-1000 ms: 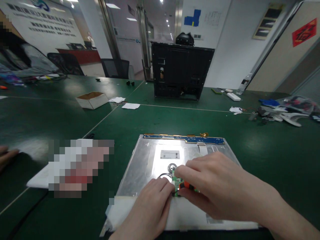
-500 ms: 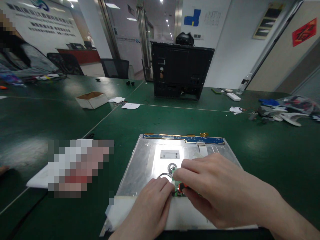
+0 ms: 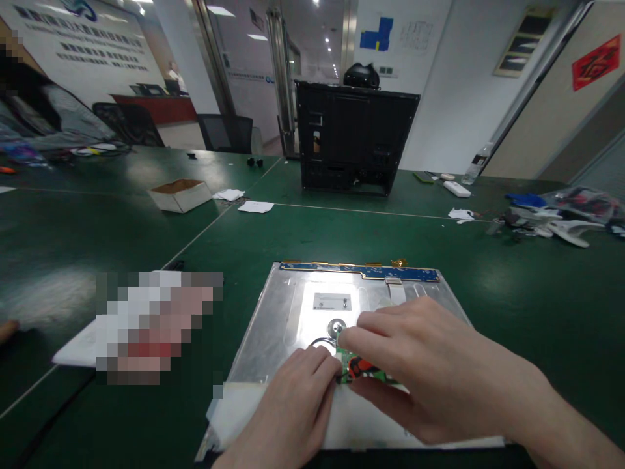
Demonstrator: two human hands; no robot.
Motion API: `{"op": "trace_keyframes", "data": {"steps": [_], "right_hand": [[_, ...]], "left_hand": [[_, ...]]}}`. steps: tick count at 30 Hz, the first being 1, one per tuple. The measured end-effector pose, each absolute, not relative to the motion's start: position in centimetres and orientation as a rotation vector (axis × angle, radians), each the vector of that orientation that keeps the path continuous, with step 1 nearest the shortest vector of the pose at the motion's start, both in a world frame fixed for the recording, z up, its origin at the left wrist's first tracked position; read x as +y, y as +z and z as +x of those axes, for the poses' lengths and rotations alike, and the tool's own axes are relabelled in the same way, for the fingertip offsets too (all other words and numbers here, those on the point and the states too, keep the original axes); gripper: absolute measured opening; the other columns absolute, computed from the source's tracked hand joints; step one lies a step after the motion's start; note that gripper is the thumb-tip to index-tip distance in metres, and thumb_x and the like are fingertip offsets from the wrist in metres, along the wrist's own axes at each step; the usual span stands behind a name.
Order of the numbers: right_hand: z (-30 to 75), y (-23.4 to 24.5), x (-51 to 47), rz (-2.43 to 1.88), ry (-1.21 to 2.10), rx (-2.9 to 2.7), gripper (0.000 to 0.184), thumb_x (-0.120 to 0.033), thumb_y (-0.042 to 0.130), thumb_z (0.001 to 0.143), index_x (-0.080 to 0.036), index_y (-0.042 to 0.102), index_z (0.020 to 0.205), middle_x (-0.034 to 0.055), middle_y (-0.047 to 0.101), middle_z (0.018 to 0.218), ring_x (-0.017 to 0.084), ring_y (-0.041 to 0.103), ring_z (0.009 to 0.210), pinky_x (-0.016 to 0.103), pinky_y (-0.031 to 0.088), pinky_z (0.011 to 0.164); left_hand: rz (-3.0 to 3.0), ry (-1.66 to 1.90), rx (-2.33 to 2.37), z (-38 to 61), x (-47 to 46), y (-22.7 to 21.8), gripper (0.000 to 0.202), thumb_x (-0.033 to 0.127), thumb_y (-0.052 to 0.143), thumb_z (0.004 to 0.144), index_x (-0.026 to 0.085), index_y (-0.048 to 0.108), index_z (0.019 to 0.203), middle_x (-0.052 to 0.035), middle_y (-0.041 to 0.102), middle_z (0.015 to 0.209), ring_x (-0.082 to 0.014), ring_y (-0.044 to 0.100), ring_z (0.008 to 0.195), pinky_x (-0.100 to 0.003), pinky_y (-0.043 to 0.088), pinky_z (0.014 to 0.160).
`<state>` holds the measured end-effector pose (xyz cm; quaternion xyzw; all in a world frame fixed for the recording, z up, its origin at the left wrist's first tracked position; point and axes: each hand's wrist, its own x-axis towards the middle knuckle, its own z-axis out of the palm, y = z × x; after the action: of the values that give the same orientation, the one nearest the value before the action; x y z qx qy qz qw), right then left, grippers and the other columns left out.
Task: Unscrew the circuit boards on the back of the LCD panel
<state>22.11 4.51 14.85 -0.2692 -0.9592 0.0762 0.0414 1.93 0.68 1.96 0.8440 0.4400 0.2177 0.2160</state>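
Note:
A flat metal-backed display panel lies on the table before me, with a blue circuit strip along its far edge. A small green circuit board rests on its near middle, partly hidden by my hands. My left hand has its bent fingertips pressed at the board's left end, beside a thin black lead. My right hand bends over the board, thumb and fingers around an orange-and-black handle, perhaps a screwdriver's. Most of that handle and its tip are hidden.
A large black monitor housing stands at the back. Left lie an open cardboard box and white paper, partly pixelated. Plastic scraps and bags are at right, near a bottle. Another person's sleeve shows far left.
My right thumb has shifted left and down, apart from the index finger, and more of the orange-and-black handle shows. My left hand and the panel stay in place.

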Motion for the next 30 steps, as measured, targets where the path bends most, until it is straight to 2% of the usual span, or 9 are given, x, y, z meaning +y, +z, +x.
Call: {"op": "trace_keyframes", "data": {"steps": [5,11,22,30], "right_hand": [[22.0,15.1,4.35,-0.828,0.267,-2.947,0.011,-0.019,0.056,0.084,-0.021,0.051,0.093,-0.0004,0.061,0.086,0.014,0.047,0.065,0.032,0.022,0.052],[22.03,14.75,4.51,-0.836,0.189,-2.933,0.001,-0.021,0.05,0.092,-0.022,0.05,0.093,-0.0012,0.061,0.081,0.013,0.043,0.06,0.031,0.018,0.052],[22.06,14.44,4.51,-0.832,0.142,-2.924,0.007,-0.024,0.047,0.096,-0.022,0.05,0.091,-0.0015,0.062,0.077,0.014,0.045,0.058,0.032,0.018,0.052],[21.96,14.5,4.69,-0.863,0.129,-2.928,0.009,-0.028,0.053,0.096,-0.022,0.051,0.089,-0.0016,0.063,0.074,0.014,0.047,0.057,0.03,0.017,0.052]], "left_hand": [[2.337,0.574,1.228,2.0,0.67,2.15,0.02,0.01,0.037,0.092,0.019,0.055,0.095,-0.0093,0.063,0.098,-0.0256,0.06,0.09,-0.041,0.052,0.08],[2.35,0.597,1.242,2.07,0.66,2.17,0.021,0.009,0.037,0.091,0.019,0.056,0.094,-0.0091,0.063,0.097,-0.0249,0.06,0.088,-0.039,0.052,0.077],[2.357,0.619,1.228,2.05,0.53,1.83,0.023,0.008,0.038,0.089,0.02,0.056,0.098,-0.0086,0.064,0.098,-0.0254,0.061,0.09,-0.04,0.053,0.079],[2.343,0.601,1.232,1.95,0.57,1.93,0.023,0.008,0.038,0.088,0.02,0.056,0.098,-0.0083,0.063,0.099,-0.0248,0.06,0.089,-0.041,0.052,0.083]]}}
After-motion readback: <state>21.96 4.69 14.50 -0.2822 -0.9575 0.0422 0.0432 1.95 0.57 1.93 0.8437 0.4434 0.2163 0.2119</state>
